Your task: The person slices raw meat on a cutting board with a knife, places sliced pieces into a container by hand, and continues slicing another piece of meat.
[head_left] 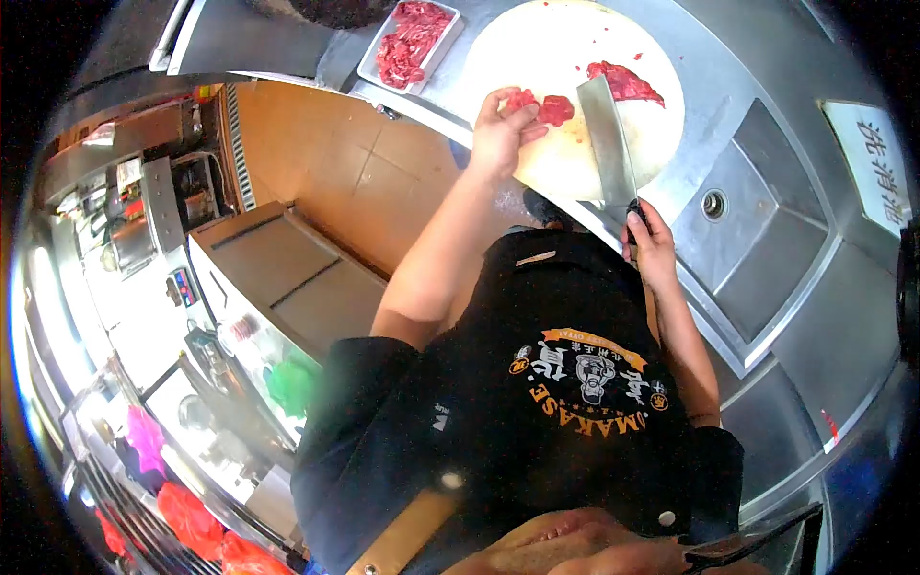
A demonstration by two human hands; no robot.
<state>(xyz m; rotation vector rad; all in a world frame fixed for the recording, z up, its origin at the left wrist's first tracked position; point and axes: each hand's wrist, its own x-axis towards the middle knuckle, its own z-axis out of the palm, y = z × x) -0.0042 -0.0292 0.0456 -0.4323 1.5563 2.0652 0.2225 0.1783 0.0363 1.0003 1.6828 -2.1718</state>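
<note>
Hands apart, both at the round cutting board (pixel 498 48). Left hand (pixel 496 136): fingers curled, thumb opposite, closed on a small red meat piece (pixel 521 100) at the board's left side. Right hand (pixel 654 244): wrapped round the black handle of a cleaver (pixel 606 139), down by the board's near edge.

Left to right. Far left: metal rack area, pink bag (pixel 146 438), red bag (pixel 192 517) below it. Brown tiled floor (pixel 355 182) between there and the counter. White tray (pixel 448 40) on the steel counter, left of the board and apart from it, filled with cut red meat (pixel 410 43). Then the left hand with its piece. Second piece (pixel 556 111) lies on the board just beside the fingertips; cannot tell whether the two are joined. Cleaver next: broad blade over the board, pointing away from the person, between the left hand's meat and a larger meat chunk (pixel 628 84). Chunk lies on the board just right of the blade's far end; contact with the blade unclear. Tiny red scraps near it. Right of the board: steel sink (pixel 767 196) with a round drain (pixel 714 204). Far right: white sign (pixel 867 158) with dark characters. Person wears a black printed apron (pixel 537 307).
</note>
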